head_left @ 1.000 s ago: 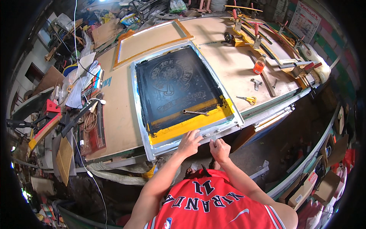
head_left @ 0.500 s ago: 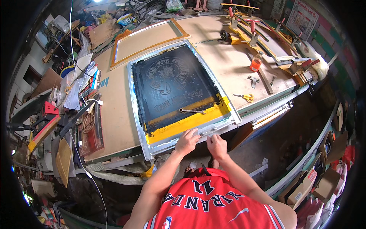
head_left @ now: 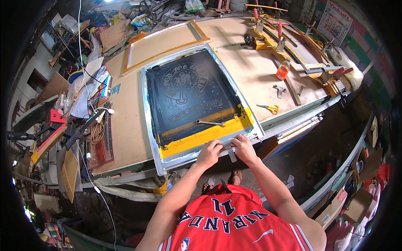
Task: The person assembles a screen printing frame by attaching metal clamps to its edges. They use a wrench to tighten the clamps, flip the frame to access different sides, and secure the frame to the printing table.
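Both your left hand and right hand pinch a strip of tape at the near rim of the screen frame on the worktop. You seem mid-taping; next, press it flat along that rim.

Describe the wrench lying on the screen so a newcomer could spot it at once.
On the long workbench lies a dark printing screen in a pale frame. Near its front edge, just above the yellow band, rests a slim silver wrench, the only loose metal tool on the mesh.
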The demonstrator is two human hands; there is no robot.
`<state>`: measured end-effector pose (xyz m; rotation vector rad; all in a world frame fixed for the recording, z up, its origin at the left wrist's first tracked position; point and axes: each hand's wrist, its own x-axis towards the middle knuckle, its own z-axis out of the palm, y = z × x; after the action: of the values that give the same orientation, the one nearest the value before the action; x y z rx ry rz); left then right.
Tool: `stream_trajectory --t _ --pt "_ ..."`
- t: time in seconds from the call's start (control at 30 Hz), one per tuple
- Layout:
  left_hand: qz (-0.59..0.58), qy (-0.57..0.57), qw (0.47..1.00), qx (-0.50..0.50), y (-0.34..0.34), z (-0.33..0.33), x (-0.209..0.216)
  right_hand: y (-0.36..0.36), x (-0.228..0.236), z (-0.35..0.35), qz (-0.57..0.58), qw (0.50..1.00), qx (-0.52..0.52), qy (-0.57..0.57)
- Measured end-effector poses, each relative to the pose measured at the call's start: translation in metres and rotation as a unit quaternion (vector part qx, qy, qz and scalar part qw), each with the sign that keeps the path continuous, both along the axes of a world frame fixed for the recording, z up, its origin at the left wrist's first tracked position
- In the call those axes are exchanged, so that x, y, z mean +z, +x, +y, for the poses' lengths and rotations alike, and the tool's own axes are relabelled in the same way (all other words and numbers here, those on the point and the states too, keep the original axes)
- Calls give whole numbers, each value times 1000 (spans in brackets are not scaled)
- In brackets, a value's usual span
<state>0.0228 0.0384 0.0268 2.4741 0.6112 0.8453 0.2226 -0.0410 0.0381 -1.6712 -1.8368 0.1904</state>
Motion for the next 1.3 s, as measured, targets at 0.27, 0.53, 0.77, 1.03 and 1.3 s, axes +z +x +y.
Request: stream_trajectory --t 0.27,0.53,0.77,1.03,1.3 --pt "8 -59 997 38 0 -1 -3 -22 15 -23 66 989 -131 -34" --pt "6 -74 997 12 -13 -3 -1 -39 -9 -26 81 986 -85 -117" --pt "-16 -58 998 7 -15 0 -7 -46 -27 -29 50 993 -103 -41" --pt "-21 -54 998 3 -17 -1 -5 -41 -22 -28 75 992 -93 -42" --pt "-5 -78 997 1 -18 2 -9 -35 -8 -25 57 987 -97 -119"
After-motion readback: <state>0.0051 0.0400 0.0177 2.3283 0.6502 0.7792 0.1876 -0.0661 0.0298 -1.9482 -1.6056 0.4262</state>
